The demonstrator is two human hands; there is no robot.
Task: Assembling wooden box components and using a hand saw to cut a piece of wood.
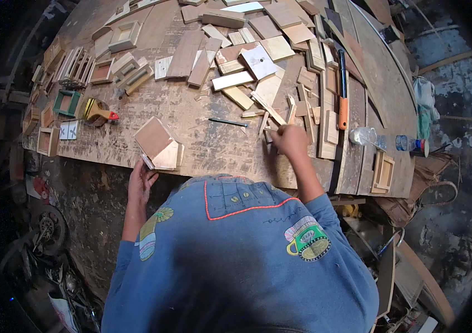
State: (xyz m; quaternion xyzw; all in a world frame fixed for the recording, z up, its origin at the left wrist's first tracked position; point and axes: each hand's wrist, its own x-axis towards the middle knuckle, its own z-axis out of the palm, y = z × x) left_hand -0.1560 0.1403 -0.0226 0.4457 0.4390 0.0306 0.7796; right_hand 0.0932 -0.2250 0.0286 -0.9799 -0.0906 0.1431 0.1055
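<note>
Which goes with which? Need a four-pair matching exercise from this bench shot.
1 left hand
2 brush
3 thin rod
4 long tool

A black and orange
B between block and right hand
C at the block's near edge
D beside green box

Pairs: 1-C, 2-D, 3-B, 4-A

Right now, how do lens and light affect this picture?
Head view: edges of the workbench curve near the rim, corners go black; same head view: a soft dark patch, probably shadow, on the blue shirt; the wooden piece at the left hand looks clear.
</note>
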